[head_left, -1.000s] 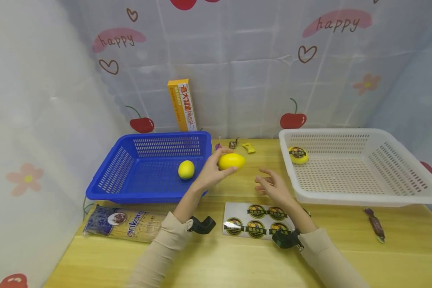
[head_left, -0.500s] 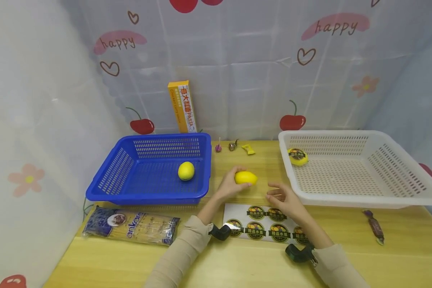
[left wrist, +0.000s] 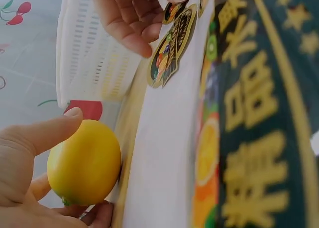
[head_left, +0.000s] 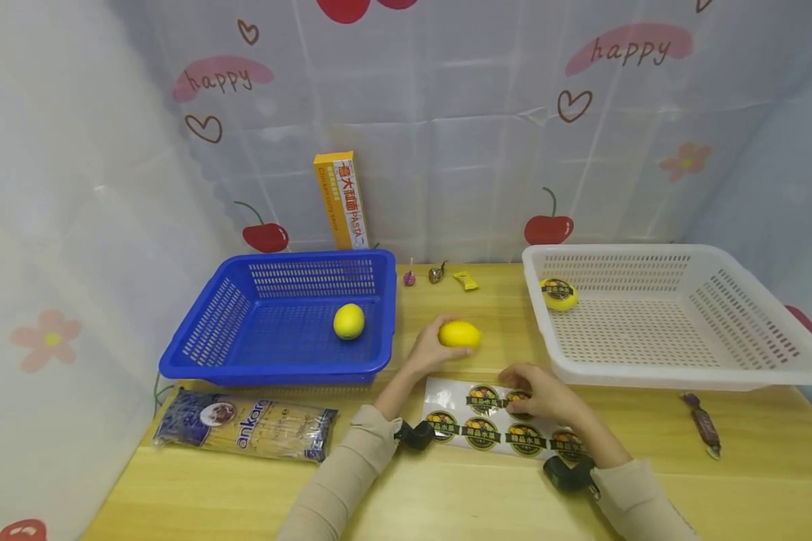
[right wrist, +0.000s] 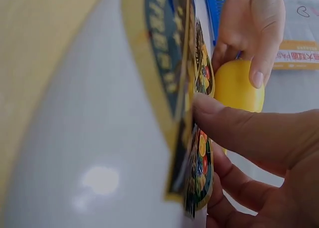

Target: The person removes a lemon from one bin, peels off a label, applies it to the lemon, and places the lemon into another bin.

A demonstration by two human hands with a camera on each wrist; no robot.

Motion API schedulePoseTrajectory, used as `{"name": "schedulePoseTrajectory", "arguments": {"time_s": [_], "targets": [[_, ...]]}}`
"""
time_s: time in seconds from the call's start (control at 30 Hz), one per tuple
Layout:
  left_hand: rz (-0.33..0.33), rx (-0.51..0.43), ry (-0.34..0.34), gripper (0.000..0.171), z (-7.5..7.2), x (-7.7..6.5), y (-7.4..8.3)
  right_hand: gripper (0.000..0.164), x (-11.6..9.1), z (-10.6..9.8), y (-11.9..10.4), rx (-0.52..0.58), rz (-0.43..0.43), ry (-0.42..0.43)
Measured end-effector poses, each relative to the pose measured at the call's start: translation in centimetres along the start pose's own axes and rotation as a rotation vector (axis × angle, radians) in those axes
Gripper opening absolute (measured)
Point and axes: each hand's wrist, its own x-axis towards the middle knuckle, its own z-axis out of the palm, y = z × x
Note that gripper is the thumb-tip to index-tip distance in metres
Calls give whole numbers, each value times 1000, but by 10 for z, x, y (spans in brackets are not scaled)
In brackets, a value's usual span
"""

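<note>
My left hand (head_left: 431, 349) holds a yellow lemon (head_left: 462, 335) low over the middle of the table. In the left wrist view its thumb lies on one side of the lemon (left wrist: 85, 163), with fingers round the far side. My right hand (head_left: 546, 394) is over the far right part of a white sticker sheet (head_left: 440, 391) with round dark fruit labels. Its thumb (head_left: 518, 407) rests at a label in the upper row, the fingers bent loosely near the sheet's far edge. In the right wrist view the thumb meets the edge-on labels (right wrist: 203, 148), and the fingertips are partly hidden.
A blue basket (head_left: 264, 372) with one lemon (head_left: 349, 321) stands left; a white basket (head_left: 690, 376) with a labelled lemon (head_left: 559, 294) stands right. Bagged spaghetti (head_left: 246, 424), a pasta box (head_left: 341, 201), a brown-wrapped candy (head_left: 702, 425) and a yellow candy (head_left: 466, 281) are around.
The left hand has brought the lemon rightward and down toward the table, then stayed nearly still. The right hand has come down onto the sticker sheet.
</note>
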Motion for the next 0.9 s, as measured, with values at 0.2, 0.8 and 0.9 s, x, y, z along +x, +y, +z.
{"name": "schedulePoseTrajectory", "arguments": {"time_s": [0.2,0.8,0.9], "targets": [[21,24,9,64,-6,3,-6,33,1,2,-1,-41,-5,-1],[10,13,1,65,-6,18,-10,33,4,2,-11,-22,94,-3],[8,10,23,65,-6,18,-9,32,4,2,-11,-8,95,-2]]}}
